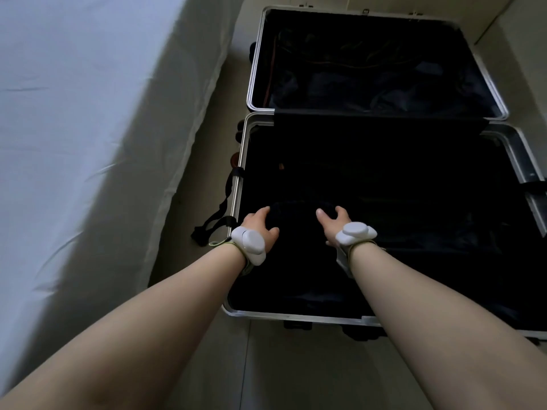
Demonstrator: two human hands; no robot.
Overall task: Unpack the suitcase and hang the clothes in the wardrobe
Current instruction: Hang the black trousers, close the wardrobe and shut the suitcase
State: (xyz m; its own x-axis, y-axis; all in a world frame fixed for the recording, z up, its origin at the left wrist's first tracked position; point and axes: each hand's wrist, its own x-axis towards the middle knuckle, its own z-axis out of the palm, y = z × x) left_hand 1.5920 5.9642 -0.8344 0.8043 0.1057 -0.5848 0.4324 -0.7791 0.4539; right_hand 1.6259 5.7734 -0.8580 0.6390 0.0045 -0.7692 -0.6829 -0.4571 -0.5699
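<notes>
A silver-framed suitcase [241,161] lies fully opened on the floor, both halves lined in black. In the near half lies a dark garment [299,214], hard to make out against the lining. My left hand [260,221] grips its left side, fingers curled into the cloth. My right hand [331,221] grips its right side the same way. Both wrists carry white strapped devices. The far half [370,69] holds more dark fabric with thin orange lines; its contents are too dim to tell apart.
A bed with a pale sheet [74,143] runs along the left, leaving a narrow strip of beige floor [201,187] beside the suitcase. A black strap [216,220] hangs out over the suitcase's left edge. A wall corner stands at the far right.
</notes>
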